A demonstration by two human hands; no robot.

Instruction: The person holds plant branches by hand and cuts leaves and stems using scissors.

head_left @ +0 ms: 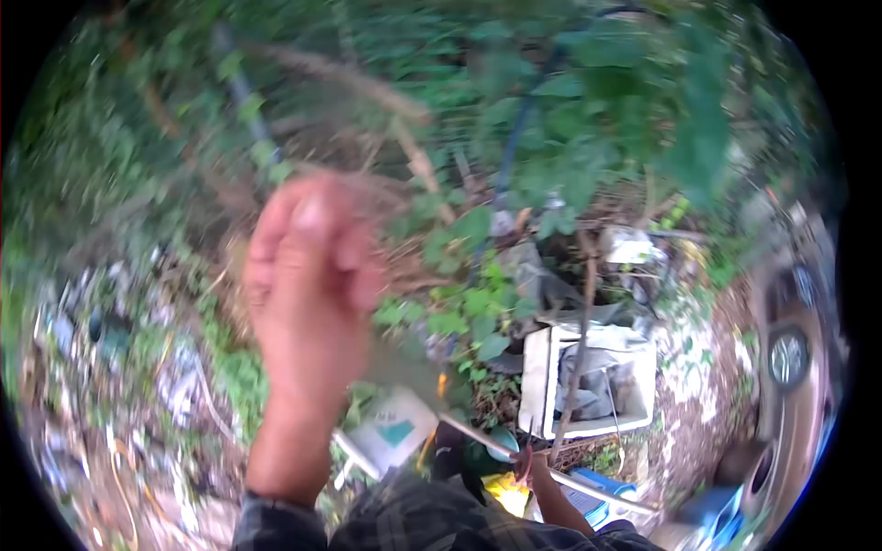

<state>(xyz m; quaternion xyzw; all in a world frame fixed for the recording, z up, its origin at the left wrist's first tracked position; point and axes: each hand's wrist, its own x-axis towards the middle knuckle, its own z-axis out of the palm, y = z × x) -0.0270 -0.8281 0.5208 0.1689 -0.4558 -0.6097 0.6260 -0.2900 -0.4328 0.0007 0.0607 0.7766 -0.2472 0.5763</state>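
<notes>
My left hand [312,253] is raised in front of the plants, fingers curled and thumb pressed against them. Motion blurs it, and whatever it may pinch is too small to make out. Low in the view, my right hand [535,466] is closed round a small red-handled tool [524,470], its dark tip pointing up. Beside that hand runs a long pale pole [588,489]. Leafy green vines [473,312] grow beyond both hands, with dry stems and twigs among them.
A white foam box [539,381] with grey plastic inside stands right of centre, a thin branch [581,354] across it. A white panel [395,432] lies lower centre. Litter covers the left ground. A vehicle [804,367] is at far right, near a blue container [712,514].
</notes>
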